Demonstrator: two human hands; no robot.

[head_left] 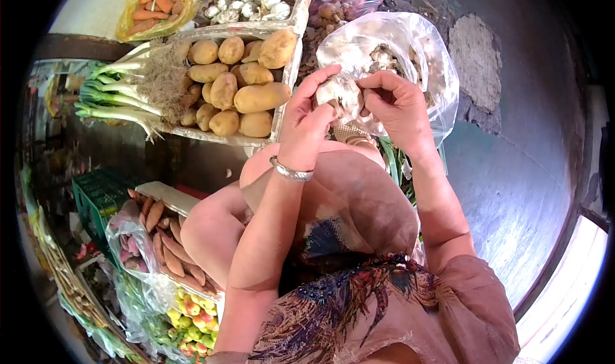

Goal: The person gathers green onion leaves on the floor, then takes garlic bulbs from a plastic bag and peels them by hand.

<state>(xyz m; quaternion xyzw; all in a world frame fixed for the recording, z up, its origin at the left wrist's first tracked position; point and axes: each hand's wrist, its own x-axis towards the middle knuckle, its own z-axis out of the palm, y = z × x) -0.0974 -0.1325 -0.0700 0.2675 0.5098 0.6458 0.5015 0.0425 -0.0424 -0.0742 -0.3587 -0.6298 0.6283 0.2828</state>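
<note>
In the upper left, potatoes are held by a crate, with leeks laid at its left. An open plastic bag, upper right of centre, is partly hidden by the right hand, pinched at the garlic bulb; the bulb, upper centre, is clasped by the left hand's curved fingers and thumb.

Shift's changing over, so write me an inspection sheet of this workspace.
Surface: grey floor, rough patch beyond the bag.
Job's things: garlic bulb in hand; clear plastic bag holding more garlic.
Clutter: boxed potatoes, green onions, carrots at left.
Grippers: bare left hand holds the bulb; right hand fingertips at its edge.
Cables: nothing seen.
Surroundings: sweet potatoes, green crate, fruit at lower left.
</note>
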